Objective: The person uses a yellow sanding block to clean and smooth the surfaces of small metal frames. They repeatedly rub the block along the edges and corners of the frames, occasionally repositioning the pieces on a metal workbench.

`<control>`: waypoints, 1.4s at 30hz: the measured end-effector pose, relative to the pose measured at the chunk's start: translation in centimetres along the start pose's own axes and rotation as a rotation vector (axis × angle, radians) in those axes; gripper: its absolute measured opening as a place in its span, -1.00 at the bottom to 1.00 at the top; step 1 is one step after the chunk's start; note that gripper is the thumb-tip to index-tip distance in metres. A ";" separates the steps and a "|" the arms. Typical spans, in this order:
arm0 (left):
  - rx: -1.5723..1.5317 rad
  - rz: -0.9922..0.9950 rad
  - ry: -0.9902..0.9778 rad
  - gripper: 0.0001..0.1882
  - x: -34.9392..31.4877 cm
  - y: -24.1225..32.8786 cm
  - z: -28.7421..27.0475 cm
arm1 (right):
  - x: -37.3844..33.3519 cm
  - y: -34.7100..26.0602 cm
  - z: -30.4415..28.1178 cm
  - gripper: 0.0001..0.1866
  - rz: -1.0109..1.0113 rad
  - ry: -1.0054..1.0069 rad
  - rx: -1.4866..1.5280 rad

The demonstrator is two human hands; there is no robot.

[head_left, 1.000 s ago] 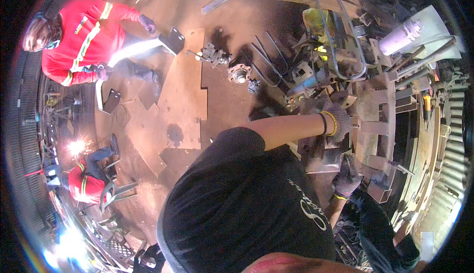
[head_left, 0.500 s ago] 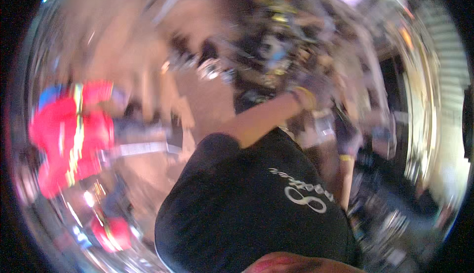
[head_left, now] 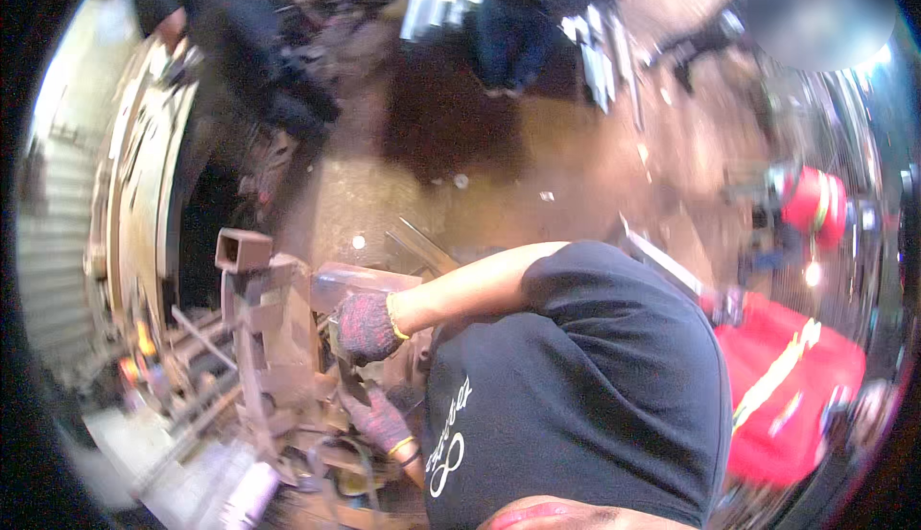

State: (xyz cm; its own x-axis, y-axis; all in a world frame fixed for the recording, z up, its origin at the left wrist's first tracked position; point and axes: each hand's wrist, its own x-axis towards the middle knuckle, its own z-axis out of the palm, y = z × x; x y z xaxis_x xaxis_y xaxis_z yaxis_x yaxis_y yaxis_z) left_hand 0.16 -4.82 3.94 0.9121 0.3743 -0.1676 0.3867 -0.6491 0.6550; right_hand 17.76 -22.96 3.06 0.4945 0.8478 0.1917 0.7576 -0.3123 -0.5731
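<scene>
My right hand (head_left: 368, 328), in a dark knitted glove with red flecks and a yellow cuff, is closed round a dark flat metal piece (head_left: 351, 374). My left hand (head_left: 380, 419), gloved alike, is at the piece's lower end with its fingers bent against it. What kind of piece it is, I cannot make out. Beside my right hand lies a broad metal section (head_left: 357, 282). Left of both hands stands a rusty steel frame (head_left: 280, 324), and a square tube (head_left: 244, 251) shows its hollow end at the top.
Long bars (head_left: 197, 338) and scrap lie at the left. A person in red (head_left: 787, 396) with reflective stripes is close at the right, another red-clad person (head_left: 814, 206) farther off. Someone in dark trousers (head_left: 518, 31) stands at the far side near pale metal bars (head_left: 600, 55).
My view has swung from left to right: the red-clad people have passed from the left side to the right. Both hands, smeared before, show more clearly beside the steel frame.
</scene>
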 end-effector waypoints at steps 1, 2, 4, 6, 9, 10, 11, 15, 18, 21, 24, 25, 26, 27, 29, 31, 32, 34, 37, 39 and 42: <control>0.111 0.001 -0.037 -0.26 0.3 1.2 -0.8 | 0.1 -1.4 0.1 -0.81 0.039 0.024 -0.020; 0.223 0.002 -0.067 -0.24 0.1 1.4 -2.1 | 0.3 -3.5 1.3 -0.81 0.076 0.043 -0.037; 0.467 0.377 -0.003 -0.25 2.9 -7.7 -1.7 | -0.7 -4.8 4.0 -0.77 0.131 0.134 -0.143; 0.675 0.399 0.002 -0.27 4.4 -6.9 0.0 | -2.0 -3.1 3.6 -0.74 0.101 0.215 -0.199; 0.622 0.470 -0.203 -0.31 4.6 -2.2 -3.0 | -2.6 -4.9 5.4 -0.76 0.211 0.299 -0.283; 0.597 0.479 -0.266 -0.31 5.4 -1.8 -3.6 | -3.0 -5.6 5.5 -0.78 0.232 0.321 -0.213; 0.613 0.420 -0.304 -0.25 5.8 -0.2 -4.7 | -3.0 -6.1 5.2 -0.79 0.230 0.345 -0.144; 0.563 0.356 -0.374 -0.23 6.0 -0.7 -6.0 | -5.3 -10.9 3.3 -0.82 0.441 0.362 0.039; 0.559 0.413 -0.378 -0.27 5.5 -1.7 -6.5 | -7.1 -12.0 4.3 -0.79 0.541 0.602 0.277; 0.579 0.441 -0.320 -0.34 4.4 -2.4 -6.6 | -8.5 -12.5 4.2 -0.74 0.598 0.791 0.329; 0.503 0.554 -0.292 -0.42 4.0 -4.5 -6.3 | -10.5 -13.0 4.2 -0.69 0.798 0.697 0.439; 0.511 0.634 -0.236 -0.48 3.9 -5.0 -4.9 | -12.5 -13.8 4.1 -0.60 0.932 0.664 0.480; 0.433 0.569 -0.210 -0.48 3.1 -4.8 -5.4 | -13.3 -13.7 4.5 -0.60 0.918 0.635 0.415; 0.352 0.526 -0.211 -0.47 2.6 -3.9 -5.3 | -14.7 -13.8 5.3 -0.62 0.941 0.630 0.370; 0.278 0.556 -0.096 -0.45 2.3 -4.8 -5.1 | -16.8 -13.9 6.0 -0.62 1.019 0.529 0.333; 0.229 0.557 0.080 -0.42 1.7 -6.6 -4.6 | -19.2 -13.6 7.1 -0.62 1.083 0.467 0.301; 0.206 0.564 0.160 -0.41 1.5 -7.3 -4.5 | -20.6 -13.4 8.0 -0.62 1.115 0.461 0.291; 0.200 0.513 0.151 -0.32 1.3 -7.9 -4.8 | -23.3 -12.9 9.1 -0.60 1.213 0.415 0.269; -0.222 0.238 -0.057 -0.22 -0.1 -7.4 -5.8 | -27.9 -11.9 10.7 -0.55 1.360 0.331 0.249; -0.089 0.323 -0.131 -0.23 0.2 -9.2 -4.6 | -34.0 -10.7 14.5 -0.49 1.505 0.288 0.224; -0.032 0.335 -0.212 -0.26 0.3 -10.8 -3.8 | -42.6 -9.5 21.5 -0.35 1.698 0.204 0.214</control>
State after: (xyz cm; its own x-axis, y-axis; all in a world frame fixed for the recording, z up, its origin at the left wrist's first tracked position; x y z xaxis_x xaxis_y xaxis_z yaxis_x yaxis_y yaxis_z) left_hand -4.31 4.82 -0.41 0.9962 -0.0023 -0.0873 0.0617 -0.6900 0.7211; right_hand -19.66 -46.92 -16.86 0.6740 -0.4128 -0.6126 -0.6854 -0.6588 -0.3102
